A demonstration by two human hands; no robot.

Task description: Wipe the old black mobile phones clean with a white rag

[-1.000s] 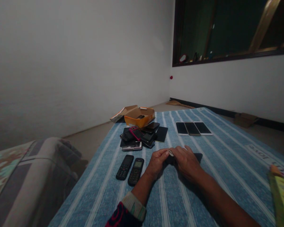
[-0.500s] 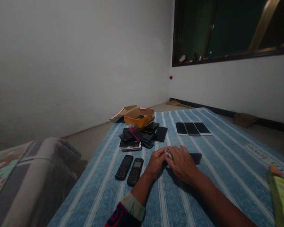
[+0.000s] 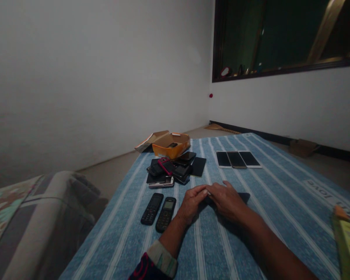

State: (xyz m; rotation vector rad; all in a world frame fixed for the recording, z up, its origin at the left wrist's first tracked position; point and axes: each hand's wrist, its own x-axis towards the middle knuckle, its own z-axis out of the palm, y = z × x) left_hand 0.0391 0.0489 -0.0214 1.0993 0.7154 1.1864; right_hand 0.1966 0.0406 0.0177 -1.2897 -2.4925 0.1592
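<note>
The left hand (image 3: pixel 191 201) and right hand (image 3: pixel 226 201) meet, fingers bent, at a pale scrap (image 3: pixel 208 192); what either grips, I cannot tell. A dark phone (image 3: pixel 245 197) juts from behind the right hand; keypad phones (image 3: pixel 152 209) lie leftward on blue-striped cloth (image 3: pixel 128 241).

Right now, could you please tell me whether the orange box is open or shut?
Open: the orange box shows its inside, with a dark object lying within.
</note>
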